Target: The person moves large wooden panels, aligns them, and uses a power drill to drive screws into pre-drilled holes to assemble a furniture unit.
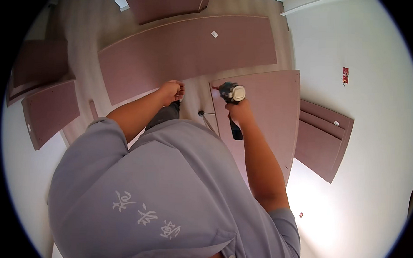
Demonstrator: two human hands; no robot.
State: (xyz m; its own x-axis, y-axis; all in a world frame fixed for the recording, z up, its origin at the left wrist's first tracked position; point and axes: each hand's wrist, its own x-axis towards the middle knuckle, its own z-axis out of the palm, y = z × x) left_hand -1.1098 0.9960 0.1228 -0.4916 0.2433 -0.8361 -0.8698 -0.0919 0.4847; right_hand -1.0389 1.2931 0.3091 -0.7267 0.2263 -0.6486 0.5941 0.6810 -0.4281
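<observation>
The drill (232, 94), gripped in the right hand (238, 108), points at the far-left corner of the near panel (266, 113), so a fastener there seems the step in hand. The left hand (172, 91) is fisted just left; what it holds is hidden. Driving straight calls for steady pressure. More panels (186, 51) lie beyond.

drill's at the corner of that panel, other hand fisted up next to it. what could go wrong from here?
1. The drill in the right hand works at the very corner of the brown panel; so near an edge, the board may chip or split.
2. The left hand is a closed fist beside that corner, not visibly pressing the panel, which might shift.
3. If the drill slips sideways, the left hand is close enough to be hit.
</observation>
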